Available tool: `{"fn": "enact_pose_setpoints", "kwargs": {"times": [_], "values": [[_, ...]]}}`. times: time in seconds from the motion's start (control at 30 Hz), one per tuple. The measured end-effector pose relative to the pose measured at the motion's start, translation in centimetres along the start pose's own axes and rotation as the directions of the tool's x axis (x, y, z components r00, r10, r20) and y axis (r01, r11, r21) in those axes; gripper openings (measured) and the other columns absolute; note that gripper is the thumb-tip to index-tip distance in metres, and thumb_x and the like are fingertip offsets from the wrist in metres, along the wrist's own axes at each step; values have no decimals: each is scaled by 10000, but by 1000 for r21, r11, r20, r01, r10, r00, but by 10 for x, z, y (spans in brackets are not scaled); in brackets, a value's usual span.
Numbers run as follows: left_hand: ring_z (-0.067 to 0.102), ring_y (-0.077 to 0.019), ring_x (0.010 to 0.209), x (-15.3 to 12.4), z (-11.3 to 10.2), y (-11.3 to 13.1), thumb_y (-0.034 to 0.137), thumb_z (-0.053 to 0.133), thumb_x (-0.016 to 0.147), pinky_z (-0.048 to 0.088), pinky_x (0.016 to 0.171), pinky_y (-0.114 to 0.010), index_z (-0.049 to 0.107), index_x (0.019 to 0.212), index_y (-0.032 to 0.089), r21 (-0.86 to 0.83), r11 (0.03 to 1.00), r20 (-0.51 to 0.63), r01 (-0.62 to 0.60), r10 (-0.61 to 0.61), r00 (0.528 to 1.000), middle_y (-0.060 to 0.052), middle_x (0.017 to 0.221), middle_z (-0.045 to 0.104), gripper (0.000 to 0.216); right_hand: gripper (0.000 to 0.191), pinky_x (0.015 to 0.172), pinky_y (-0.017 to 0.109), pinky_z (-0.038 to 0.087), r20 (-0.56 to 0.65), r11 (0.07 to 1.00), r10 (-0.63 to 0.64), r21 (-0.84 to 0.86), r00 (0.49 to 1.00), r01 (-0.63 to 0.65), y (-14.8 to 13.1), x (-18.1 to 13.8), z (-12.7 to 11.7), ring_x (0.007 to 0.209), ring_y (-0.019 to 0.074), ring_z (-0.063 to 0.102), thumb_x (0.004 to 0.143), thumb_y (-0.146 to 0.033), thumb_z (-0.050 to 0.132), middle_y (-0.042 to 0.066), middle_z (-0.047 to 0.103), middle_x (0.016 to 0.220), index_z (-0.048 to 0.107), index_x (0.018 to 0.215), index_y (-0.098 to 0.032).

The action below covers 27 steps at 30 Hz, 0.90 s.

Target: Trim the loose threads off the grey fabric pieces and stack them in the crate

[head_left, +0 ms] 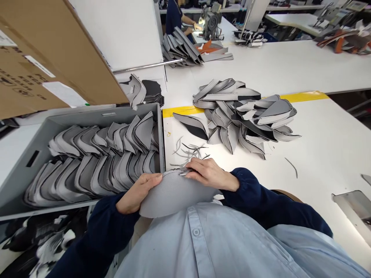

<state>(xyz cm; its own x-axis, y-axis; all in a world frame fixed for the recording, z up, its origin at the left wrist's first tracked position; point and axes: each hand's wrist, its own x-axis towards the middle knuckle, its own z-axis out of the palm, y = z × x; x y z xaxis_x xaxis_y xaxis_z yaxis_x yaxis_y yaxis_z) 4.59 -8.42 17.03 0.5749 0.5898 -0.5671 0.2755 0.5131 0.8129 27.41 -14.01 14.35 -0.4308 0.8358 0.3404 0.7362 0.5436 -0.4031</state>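
Note:
A curved grey mesh fabric piece (pixel 176 197) is held close against my front. My left hand (pixel 142 191) grips its left side, the thumb lying along the top seam. At the seam's right end my right hand (pixel 207 173) is closed around small thread snips (pixel 183 173); only a metallic tip shows and the rest is hidden in the fingers. Just beyond the hands, thin grey and black trimmed strips (pixel 188 150) lie scattered on the white table (pixel 313 135). Past them rises a loose heap of similar sewn grey pieces (pixel 228 108).
On my left, a grey plastic crate (pixel 100 112) holds two rows of stacked grey pieces. Behind it stands a cardboard box (pixel 58 50). Yellow tape (pixel 301 96) crosses the table. Farther off, a person (pixel 176 19) works at a sewing machine (pixel 211 23). A metal plate (pixel 352 208) lies at right.

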Motion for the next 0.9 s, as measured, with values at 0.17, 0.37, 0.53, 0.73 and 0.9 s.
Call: {"fn": "enact_pose_setpoints", "kwargs": {"times": [0.17,0.37,0.53,0.73,0.9], "values": [[622,-218,920,-3,-5,12,389,665,716,465,797,-241,716,1012,190,256,954,52,-154,146,988,-39,994,714,360,418,518,217,364,17,999,-43,-4,999,43,2,6,-5,640,107,552,975,-421,265,49,622,813,571,963,-136],[531,-261,1160,-5,-8,24,163,665,652,334,1031,-316,649,1136,250,420,863,108,-280,258,960,5,1210,622,493,421,499,225,314,55,987,-127,-95,990,132,1,15,-16,623,104,536,978,-416,263,44,612,809,571,973,-130],[518,-277,1176,-4,-9,25,77,604,588,324,1040,-354,657,1122,261,377,885,127,-272,242,962,18,1209,621,567,386,494,235,254,76,948,-210,-226,975,222,2,20,-19,591,98,534,985,-382,273,27,602,767,567,939,-138],[482,-278,1216,-1,-11,24,53,536,525,288,1061,-352,681,1080,278,286,909,191,-303,256,948,28,1206,625,616,389,491,241,247,74,903,-296,-305,952,304,-1,25,-14,590,105,541,978,-407,279,26,584,763,550,958,-128],[474,-290,1222,-1,-12,24,191,626,610,293,1058,-376,691,1071,241,167,956,216,-241,203,955,-9,1216,617,468,348,485,253,253,59,861,-371,-351,927,367,-2,30,-13,551,99,510,979,-356,313,6,552,695,560,881,-132]]}}
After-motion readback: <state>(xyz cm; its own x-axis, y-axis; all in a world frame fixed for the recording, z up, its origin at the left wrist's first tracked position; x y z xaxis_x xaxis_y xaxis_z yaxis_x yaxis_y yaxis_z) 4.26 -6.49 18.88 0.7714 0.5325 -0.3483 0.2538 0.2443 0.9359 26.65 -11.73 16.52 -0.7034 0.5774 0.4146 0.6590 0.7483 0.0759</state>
